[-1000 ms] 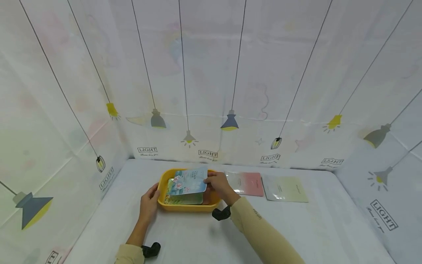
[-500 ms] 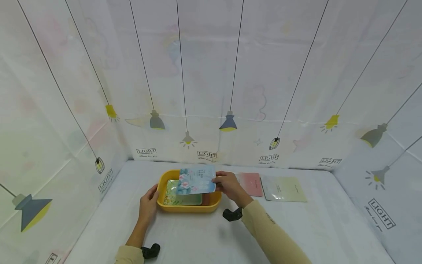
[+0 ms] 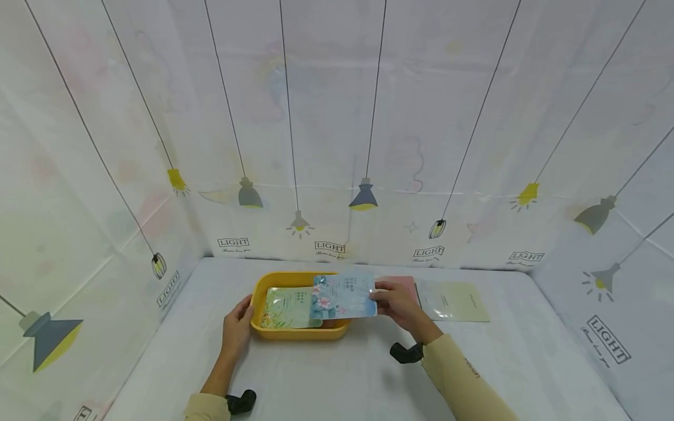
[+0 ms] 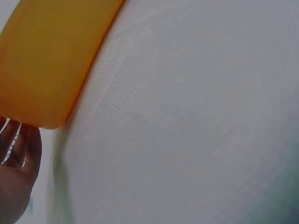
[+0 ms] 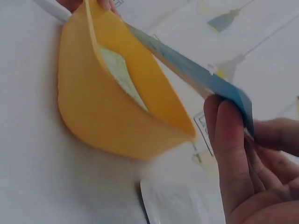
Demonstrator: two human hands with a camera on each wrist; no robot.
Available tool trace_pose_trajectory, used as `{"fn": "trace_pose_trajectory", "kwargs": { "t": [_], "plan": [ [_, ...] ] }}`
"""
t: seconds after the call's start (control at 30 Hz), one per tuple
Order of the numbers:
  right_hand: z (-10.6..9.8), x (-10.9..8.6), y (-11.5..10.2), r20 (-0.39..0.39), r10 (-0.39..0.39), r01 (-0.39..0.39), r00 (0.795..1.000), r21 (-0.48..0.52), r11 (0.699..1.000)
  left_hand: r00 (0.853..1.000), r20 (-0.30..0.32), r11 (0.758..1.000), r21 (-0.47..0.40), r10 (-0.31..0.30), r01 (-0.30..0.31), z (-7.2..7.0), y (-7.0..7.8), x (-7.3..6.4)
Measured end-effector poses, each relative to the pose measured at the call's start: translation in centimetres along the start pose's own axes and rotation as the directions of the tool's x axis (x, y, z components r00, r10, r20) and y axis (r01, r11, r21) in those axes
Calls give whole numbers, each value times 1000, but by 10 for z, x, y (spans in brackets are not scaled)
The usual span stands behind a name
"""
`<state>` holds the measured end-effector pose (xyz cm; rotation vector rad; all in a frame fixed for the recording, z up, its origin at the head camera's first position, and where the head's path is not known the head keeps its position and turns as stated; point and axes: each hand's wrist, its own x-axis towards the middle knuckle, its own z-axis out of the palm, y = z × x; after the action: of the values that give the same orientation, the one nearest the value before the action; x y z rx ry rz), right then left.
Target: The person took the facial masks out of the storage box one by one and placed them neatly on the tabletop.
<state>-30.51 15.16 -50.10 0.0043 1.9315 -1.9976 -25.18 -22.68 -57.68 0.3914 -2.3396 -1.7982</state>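
Held only by its three o'clock edge, the blue packet [image 3: 343, 296] could sag or slip if the right hand [image 3: 398, 304] loosened its pinch, perhaps dropping across the rim of the yellow tub [image 3: 300, 334] (the left hand [image 3: 237, 331] grips that rim at nine o'clock). Above the tub's three o'clock end, the packet looks thin, slightly glossy and pale blue, with pink flowers near its eight o'clock corner.

Lamp-print backdrop [image 3: 326, 128] behind white tabletop [image 3: 316, 380]
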Motion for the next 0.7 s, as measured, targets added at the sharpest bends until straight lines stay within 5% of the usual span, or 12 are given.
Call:
{"fn": "trace_pose_trajectory", "kwargs": {
  "t": [0.2, 0.7],
  "plan": [
    [-33, -15, 7, 54, -17, 19, 998, -41, 999, 1000, 0, 1000, -7, -6, 6, 0, -1, 0],
    [-92, -45, 38, -91, 116, -114, 989, 24, 993, 1000, -7, 1000, -13, -1, 0, 0, -1, 0]
  ]
}}
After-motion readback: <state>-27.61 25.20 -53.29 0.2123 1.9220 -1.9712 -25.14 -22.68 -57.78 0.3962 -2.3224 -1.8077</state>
